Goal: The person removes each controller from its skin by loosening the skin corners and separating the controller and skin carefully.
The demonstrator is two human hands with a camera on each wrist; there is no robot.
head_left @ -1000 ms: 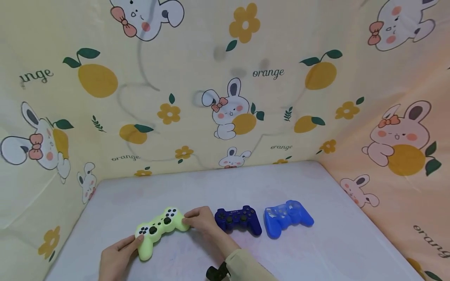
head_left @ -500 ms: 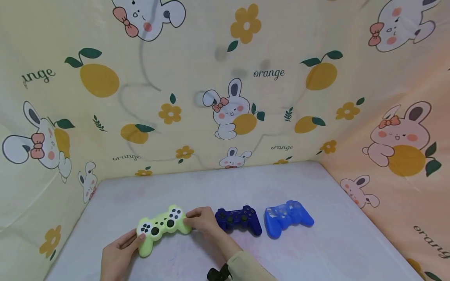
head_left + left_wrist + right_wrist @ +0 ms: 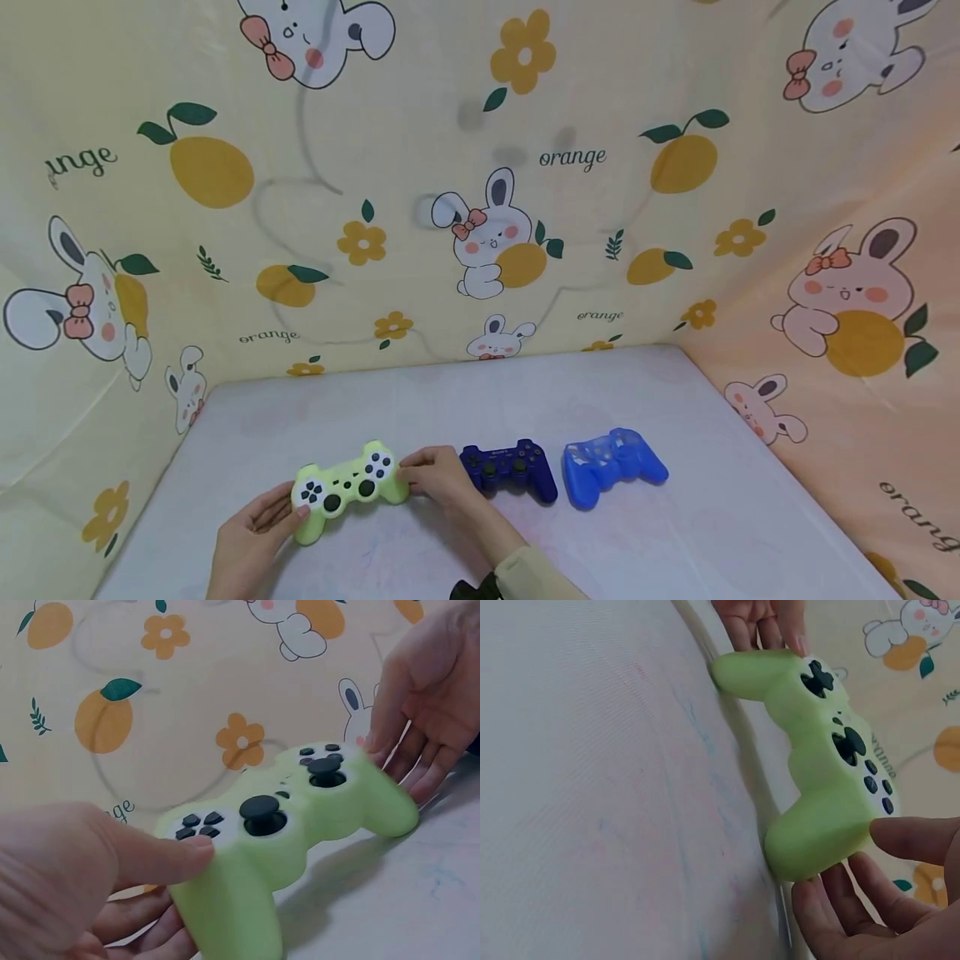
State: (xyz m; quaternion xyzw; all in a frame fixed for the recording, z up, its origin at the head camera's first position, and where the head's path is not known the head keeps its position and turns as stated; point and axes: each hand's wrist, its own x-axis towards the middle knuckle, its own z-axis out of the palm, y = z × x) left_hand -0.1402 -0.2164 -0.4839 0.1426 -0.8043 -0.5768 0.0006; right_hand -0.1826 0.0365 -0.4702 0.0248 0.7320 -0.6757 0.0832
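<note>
A light green game controller (image 3: pixel 348 487) with dark sticks and buttons is tilted up on the white table (image 3: pixel 675 533), held at both ends. My left hand (image 3: pixel 288 512) grips its left handle, the thumb (image 3: pixel 161 859) lying by the d-pad and the fingers underneath. My right hand (image 3: pixel 408 475) holds the right handle, thumb (image 3: pixel 911 836) above and fingers (image 3: pixel 832 904) below. In the right wrist view the green controller (image 3: pixel 817 757) rests on its handle tips with its face turned toward the wall.
A dark blue controller (image 3: pixel 510 471) lies just right of my right hand. Beyond it lies an empty blue silicone cover (image 3: pixel 611 475). Cartoon-print fabric walls (image 3: pixel 480 208) enclose the table at the back, left and right.
The green controller has turned from a diagonal lie to nearly level and tipped up to face me more. Both hands stayed on its ends; the blue items have not moved.
</note>
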